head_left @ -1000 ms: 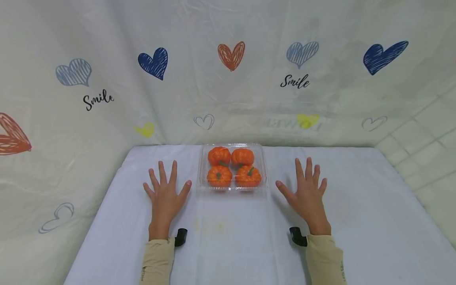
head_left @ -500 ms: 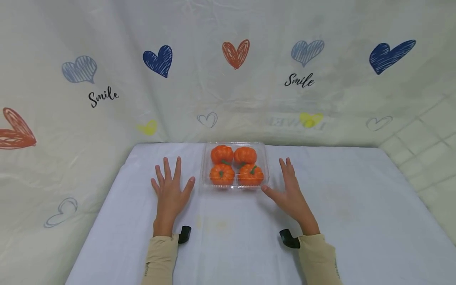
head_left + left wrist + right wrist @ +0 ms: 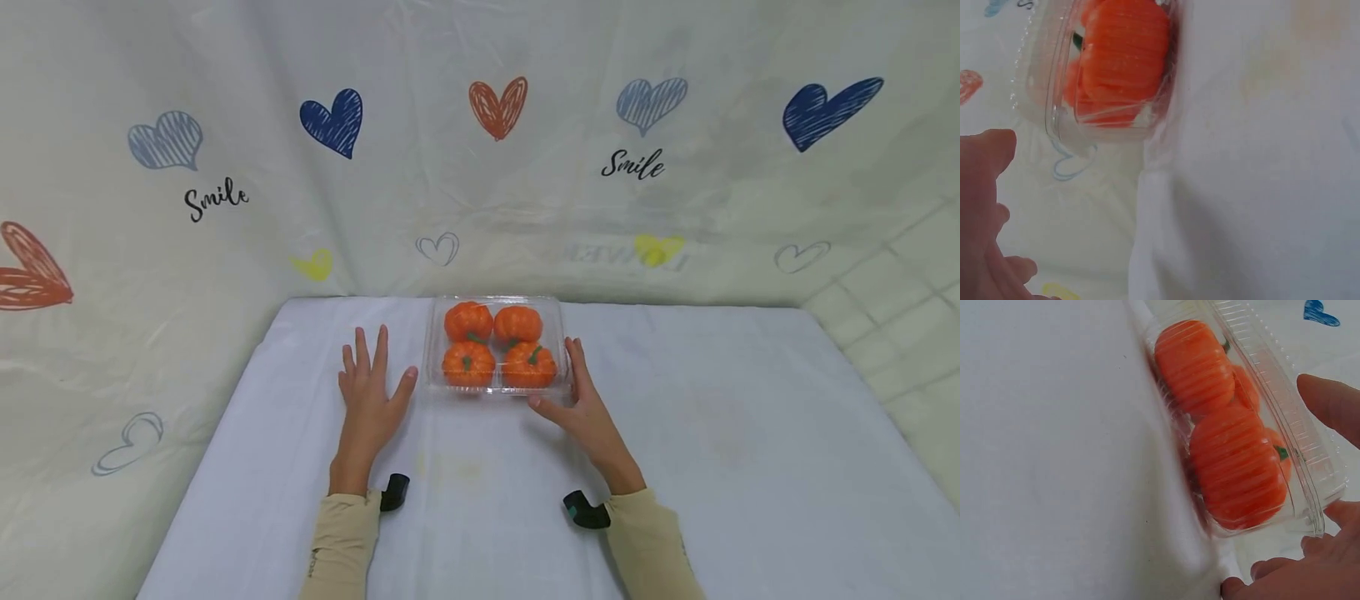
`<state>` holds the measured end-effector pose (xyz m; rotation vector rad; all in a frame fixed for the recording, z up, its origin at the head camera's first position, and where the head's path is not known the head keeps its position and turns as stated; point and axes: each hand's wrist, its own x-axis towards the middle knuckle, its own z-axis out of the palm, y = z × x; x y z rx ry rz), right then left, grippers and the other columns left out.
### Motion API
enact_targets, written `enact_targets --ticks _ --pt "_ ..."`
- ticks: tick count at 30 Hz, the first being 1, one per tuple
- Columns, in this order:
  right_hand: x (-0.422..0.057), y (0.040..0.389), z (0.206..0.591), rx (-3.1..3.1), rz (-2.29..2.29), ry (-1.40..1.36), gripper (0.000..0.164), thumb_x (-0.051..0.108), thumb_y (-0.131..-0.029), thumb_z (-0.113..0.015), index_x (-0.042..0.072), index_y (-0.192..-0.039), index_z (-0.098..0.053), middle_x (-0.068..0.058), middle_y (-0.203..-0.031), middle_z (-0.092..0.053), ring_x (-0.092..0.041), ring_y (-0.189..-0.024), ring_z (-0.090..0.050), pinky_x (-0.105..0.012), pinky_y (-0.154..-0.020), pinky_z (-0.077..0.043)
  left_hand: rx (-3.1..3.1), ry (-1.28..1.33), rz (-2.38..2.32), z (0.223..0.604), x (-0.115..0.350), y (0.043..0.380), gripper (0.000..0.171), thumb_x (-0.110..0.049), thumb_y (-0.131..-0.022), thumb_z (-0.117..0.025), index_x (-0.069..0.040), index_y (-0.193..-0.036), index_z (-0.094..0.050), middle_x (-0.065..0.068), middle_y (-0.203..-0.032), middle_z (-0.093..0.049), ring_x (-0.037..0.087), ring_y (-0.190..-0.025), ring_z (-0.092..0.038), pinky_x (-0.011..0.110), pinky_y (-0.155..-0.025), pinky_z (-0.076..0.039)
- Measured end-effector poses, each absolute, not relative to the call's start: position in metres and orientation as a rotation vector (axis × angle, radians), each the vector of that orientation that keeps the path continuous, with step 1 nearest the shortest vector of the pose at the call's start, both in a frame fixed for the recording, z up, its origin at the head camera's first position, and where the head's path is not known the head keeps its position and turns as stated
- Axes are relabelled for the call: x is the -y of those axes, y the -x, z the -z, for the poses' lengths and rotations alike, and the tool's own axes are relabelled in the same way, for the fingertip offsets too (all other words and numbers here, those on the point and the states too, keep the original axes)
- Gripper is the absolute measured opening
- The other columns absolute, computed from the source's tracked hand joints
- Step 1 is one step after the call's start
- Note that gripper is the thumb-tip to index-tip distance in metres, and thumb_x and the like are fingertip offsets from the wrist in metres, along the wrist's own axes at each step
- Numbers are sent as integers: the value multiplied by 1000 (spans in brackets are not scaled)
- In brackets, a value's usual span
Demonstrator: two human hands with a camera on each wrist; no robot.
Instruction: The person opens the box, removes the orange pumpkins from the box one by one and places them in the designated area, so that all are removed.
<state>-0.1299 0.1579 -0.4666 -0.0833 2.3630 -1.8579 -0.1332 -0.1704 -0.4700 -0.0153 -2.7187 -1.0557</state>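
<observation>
A clear plastic clamshell box (image 3: 480, 391) lies on the table with several small orange toy pumpkins (image 3: 468, 365) inside, their stems green. My right hand (image 3: 590, 423) is at the box's right front corner, fingers along the right side and thumb before the front edge. In the right wrist view, the fingers (image 3: 1310, 578) lie beside the box's end and the thumb stands apart above its rim; firm contact is hard to tell. To the left of the box my left hand (image 3: 369, 417) has its fingers spread; the left wrist view shows a gap between thumb and box (image 3: 1054, 119).
A white cloth covers the table (image 3: 480, 517). Right behind it hangs a pale curtain (image 3: 405, 192) printed with hearts and "Smile". A black wrist-worn device (image 3: 394, 492) sits at the left cuff, and another black device (image 3: 587, 511) at the right cuff.
My right hand has moved left and turned inward to the box's right front corner. The left hand has shifted slightly right, towards the box. The box stays in place on the table.
</observation>
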Motion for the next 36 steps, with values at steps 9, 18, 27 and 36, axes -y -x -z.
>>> enact_targets --ticks 9,18,27,36 --pt "-153 132 477 -2392 1901 48 105 28 -96 -82 33 -174 -12 6 -179 3 -25 -164 3 -62 -129 -7 2677 46 1325 469 161 133 88 -51 -107 -59 -27 -175 -9 8 -180 7 44 -162 8 75 -123 -5" --pt "-151 132 478 -2394 1911 22 103 26 -96 -82 33 -174 -13 6 -179 0 -23 -165 1 -61 -129 -6 2622 93 1607 473 148 130 98 -54 -102 -67 -31 -174 -5 7 -180 6 35 -164 -2 72 -124 -15" --pt "-152 130 479 -2408 1911 8 102 27 -97 -81 32 -174 -14 6 -179 -1 -23 -164 0 -60 -129 -6 2513 26 1900 489 124 127 113 -43 -93 -81 -30 -174 -4 1 -180 3 28 -164 -3 62 -128 -15" --pt "-149 130 480 -2432 1889 -12 101 32 -98 -80 35 -173 -14 8 -179 -2 -23 -165 -1 -61 -129 -9 2402 -18 1965 496 110 126 112 -33 -94 -83 -23 -174 -6 -3 -180 -4 22 -163 -13 50 -129 -22"
